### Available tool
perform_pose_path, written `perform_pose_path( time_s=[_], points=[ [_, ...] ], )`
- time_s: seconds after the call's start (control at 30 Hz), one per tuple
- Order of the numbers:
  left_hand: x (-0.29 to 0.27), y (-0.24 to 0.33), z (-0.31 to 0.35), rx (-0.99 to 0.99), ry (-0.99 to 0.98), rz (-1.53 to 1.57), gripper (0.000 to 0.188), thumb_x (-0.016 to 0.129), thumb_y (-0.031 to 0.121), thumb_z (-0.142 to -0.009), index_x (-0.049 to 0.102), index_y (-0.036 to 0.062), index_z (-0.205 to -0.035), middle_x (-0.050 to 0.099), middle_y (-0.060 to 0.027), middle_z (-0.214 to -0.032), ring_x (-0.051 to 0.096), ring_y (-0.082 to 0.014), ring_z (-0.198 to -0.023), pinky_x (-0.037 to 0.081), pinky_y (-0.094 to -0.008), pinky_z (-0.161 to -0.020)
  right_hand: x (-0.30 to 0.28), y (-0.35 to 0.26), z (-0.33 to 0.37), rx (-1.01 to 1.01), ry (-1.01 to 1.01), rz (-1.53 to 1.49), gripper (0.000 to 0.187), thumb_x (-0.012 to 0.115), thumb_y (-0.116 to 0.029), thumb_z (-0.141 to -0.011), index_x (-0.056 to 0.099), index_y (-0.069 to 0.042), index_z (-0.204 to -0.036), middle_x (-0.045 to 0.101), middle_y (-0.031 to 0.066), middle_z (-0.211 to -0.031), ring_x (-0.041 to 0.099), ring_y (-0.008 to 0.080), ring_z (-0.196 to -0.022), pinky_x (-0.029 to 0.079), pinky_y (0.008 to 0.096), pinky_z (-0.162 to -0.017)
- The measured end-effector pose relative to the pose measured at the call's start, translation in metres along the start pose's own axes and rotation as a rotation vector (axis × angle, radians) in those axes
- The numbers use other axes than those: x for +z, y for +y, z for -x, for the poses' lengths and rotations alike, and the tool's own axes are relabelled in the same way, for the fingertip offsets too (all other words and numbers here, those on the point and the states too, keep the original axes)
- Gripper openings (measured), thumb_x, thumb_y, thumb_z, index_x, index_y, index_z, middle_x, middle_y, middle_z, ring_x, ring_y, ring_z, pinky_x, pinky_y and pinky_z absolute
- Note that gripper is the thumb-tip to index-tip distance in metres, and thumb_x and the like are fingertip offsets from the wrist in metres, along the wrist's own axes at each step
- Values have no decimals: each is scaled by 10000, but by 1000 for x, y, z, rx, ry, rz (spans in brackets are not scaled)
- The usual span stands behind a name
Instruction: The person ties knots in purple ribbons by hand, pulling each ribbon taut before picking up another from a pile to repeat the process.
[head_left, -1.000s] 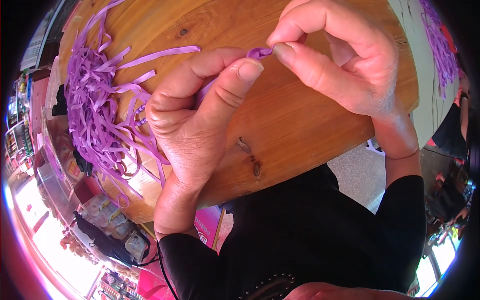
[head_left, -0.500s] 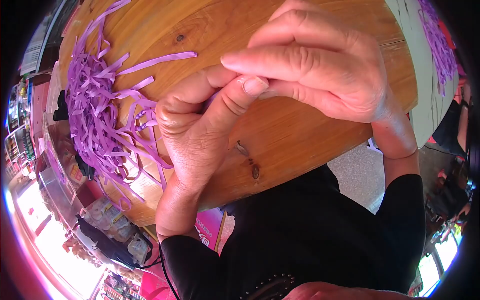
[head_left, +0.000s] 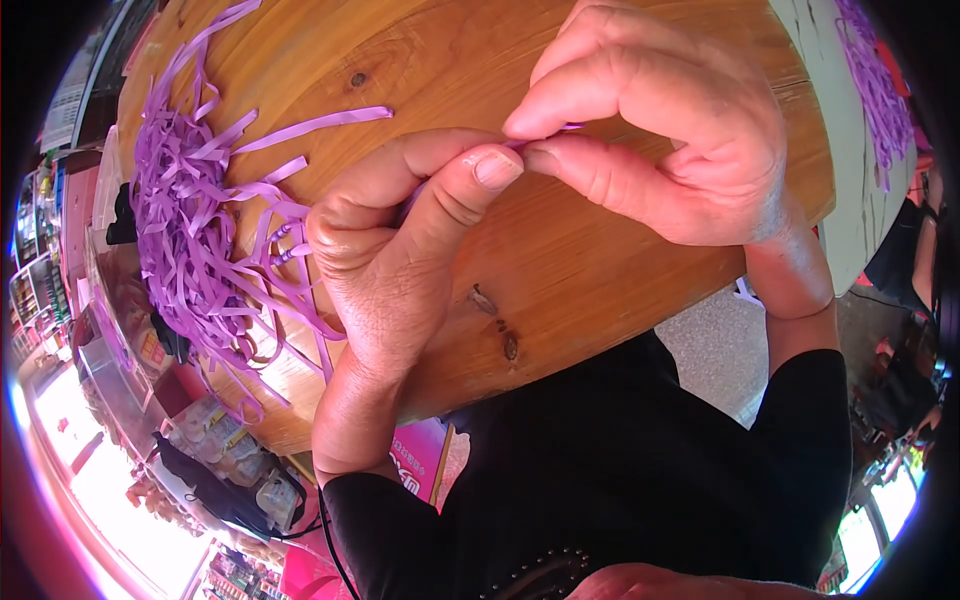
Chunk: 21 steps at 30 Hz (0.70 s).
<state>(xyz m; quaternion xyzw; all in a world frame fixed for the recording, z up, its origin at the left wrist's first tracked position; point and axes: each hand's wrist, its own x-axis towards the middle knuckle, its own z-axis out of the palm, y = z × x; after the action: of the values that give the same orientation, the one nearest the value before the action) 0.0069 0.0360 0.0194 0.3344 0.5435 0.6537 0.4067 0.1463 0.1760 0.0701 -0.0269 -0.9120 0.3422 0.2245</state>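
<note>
My left hand (head_left: 400,225) is pinched closed, thumb against the index finger, on a purple ribbon (head_left: 516,144) that shows only as a thin strip between the fingertips. My right hand (head_left: 665,130) meets it fingertip to fingertip, its thumb and index finger closed on the same ribbon. A short purple end sticks out past the right fingertips; most of the ribbon is hidden by the fingers. Left of my left hand lies a big tangled heap of purple ribbons (head_left: 185,215), with loose strands reaching to my left wrist.
The wooden table (head_left: 600,275) has a curved edge in front of my body. A single ribbon strand (head_left: 320,124) stretches from the heap across the wood. At the far right, more purple ribbons (head_left: 882,100) lie on a pale surface (head_left: 800,30). Shelves and bags crowd the left.
The right hand has drawn back slightly to the right; its thumb and index finger now pinch apart from the left thumb, exposing a bit of ribbon. The left hand has barely moved.
</note>
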Motion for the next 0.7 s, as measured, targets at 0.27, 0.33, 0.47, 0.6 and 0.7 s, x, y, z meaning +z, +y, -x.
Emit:
perform_pose_path(
  time_s=[0.27, 0.33, 0.47, 0.6, 0.7],
  points=[
    [-8, -2, 2, 4, 75, -120, 83, 692, 18, -788, 680, 8, -869, 649, 2, -770, 526, -31, -704, 420, -164, -650, 4, 11, -1, -164, 103, 89, 141, 694, 2, -707, 625, -24, -827, 593, 69, -739, 574, 191, -618, 434, 266, -508],
    [-8, -2, 2, 11, 95, -134, 82, 698, 16, -783, 680, 9, -863, 644, 6, -763, 518, -28, -696, 416, -163, -640, -6, 2, -3, 151, -20, 11, 151, 699, 10, -688, 625, -22, -815, 595, 72, -709, 571, 199, -599, 422, 272, -497],
    [-9, -2, 3, 39, 121, -111, 79, 703, 16, -780, 677, 9, -854, 635, 15, -753, 507, -23, -690, 411, -164, -630, -1, 5, -4, 179, 50, -95, 152, 701, 9, -679, 622, -30, -804, 595, 71, -703, 571, 198, -600, 416, 275, -506],
    [-3, -3, 2, 91, 173, -199, 104, 633, 75, -838, 652, -23, -872, 594, -8, -668, 379, -32, -502, 293, -188, -464, 2, 6, -4, 158, 35, -114, 174, 700, -17, -700, 616, -30, -852, 587, 71, -735, 569, 198, -636, 424, 275, -530],
    [-3, -6, 0, 121, 161, -164, 99, 631, 72, -840, 651, -20, -871, 589, -7, -664, 377, -32, -498, 288, -188, -458, 3, 6, -1, 152, 30, -121, 194, 700, -36, -715, 612, -30, -888, 581, 70, -758, 567, 198, -664, 430, 274, -549]
  ],
)
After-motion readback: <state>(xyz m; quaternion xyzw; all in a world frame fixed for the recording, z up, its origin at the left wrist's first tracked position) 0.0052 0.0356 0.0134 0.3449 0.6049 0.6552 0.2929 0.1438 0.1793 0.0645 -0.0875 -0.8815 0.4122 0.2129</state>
